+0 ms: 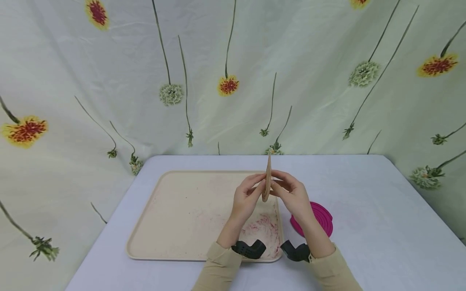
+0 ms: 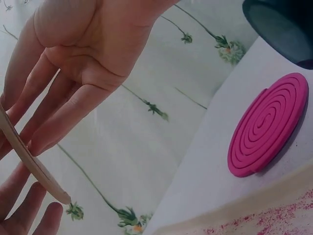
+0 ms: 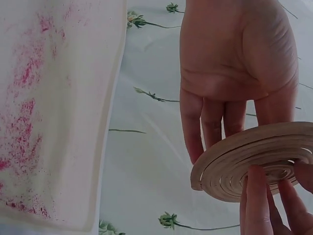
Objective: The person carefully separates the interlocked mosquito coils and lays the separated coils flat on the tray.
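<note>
Raised over the right side of the tray, a flat tan-brown spiral disc (image 1: pixel 268 182), made of a wound coil like rolled clay, stands on edge between both hands. My left hand (image 1: pixel 244 201) pinches it from the left with thumb and fingers. On the other face, my right hand (image 1: pixel 296 198) grips it with bent fingers and thumb. Its wound rings (image 3: pixel 222 159) show in the right wrist view, with fingertips against them. The left wrist view catches the disc (image 2: pixel 36 169) nearly edge-on. A bright pink spiral disc (image 1: pixel 322 216) lies flat on the table, partly behind the right forearm.
A cream tray (image 1: pixel 171 218) covers the left and middle of the white table (image 1: pixel 382 226). Pink smears mark its right part. Black wrist cameras (image 1: pixel 251 249) sit on both wrists. Behind the table hangs a flower-patterned cloth (image 1: pixel 313 81).
</note>
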Tool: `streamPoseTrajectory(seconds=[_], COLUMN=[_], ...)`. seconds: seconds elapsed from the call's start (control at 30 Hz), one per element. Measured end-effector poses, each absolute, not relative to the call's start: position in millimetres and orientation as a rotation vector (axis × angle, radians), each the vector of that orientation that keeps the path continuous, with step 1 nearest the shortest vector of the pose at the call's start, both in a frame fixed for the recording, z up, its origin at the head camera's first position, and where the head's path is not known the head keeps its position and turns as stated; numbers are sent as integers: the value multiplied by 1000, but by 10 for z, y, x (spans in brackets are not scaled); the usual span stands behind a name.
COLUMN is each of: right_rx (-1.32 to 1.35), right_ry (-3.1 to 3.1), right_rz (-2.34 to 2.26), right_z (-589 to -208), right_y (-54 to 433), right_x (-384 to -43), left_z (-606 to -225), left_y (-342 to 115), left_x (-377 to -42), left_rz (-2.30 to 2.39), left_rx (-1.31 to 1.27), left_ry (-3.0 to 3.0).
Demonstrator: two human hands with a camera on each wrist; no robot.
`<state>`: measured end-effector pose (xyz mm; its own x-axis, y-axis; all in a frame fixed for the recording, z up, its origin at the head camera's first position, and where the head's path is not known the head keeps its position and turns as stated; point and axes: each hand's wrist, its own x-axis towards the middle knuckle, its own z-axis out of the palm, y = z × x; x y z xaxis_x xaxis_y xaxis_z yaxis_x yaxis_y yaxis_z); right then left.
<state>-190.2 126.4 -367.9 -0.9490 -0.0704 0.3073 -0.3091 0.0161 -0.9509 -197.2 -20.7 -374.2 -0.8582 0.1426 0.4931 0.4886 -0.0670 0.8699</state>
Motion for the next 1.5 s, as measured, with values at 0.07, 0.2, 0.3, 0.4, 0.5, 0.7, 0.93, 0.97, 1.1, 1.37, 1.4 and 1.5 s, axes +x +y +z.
streamPoseTrajectory(seconds=[0.07,0.2,0.3,0.4,0.5,0.7,0.93,0.97,1.1,1.37,1.4,1.5], right_rx=[409,431,452,483,532,583,540,528,483,482,478,462], right_ry=[-2114,-2137,-2171,-2209,-2228,-2222,-2248,-2255,-2270,-2200,-2195,-2190], right_rz=[2041,2038,2021,1989,1971,1968,1953,1944,1921,1972,1977,1984], right_z=[-3704,-3742,-3758,-3772,-3785,-3814,-3826,-3825,-3822,-3819,-3819,-3814], right_y=[1274,1308,1344,1373,1383,1383,1395,1394,1390,1358,1354,1339], right_x=[-1920,-1947,-1960,-1977,-1999,-2016,-2028,-2030,-2032,-2037,-2037,-2032], left_z=[-3747,-3724,-3721,-3710,-3689,-3668,-3653,-3649,-3634,-3641,-3641,-3638], left_y=[-208,-231,-256,-274,-273,-248,-233,-231,-222,-211,-208,-193], left_x=[-1971,-1950,-1949,-1938,-1921,-1897,-1884,-1880,-1863,-1856,-1855,-1854], left_rz=[-2008,-1972,-1954,-1938,-1892,-1766,-1696,-1685,-1664,-1701,-1710,-1736], left_rx=[-677,-687,-719,-738,-744,-770,-737,-724,-667,-594,-586,-558], left_ry=[-1962,-2002,-2034,-2049,-2055,-2035,-1989,-1984,-1993,-2022,-2023,-2020])
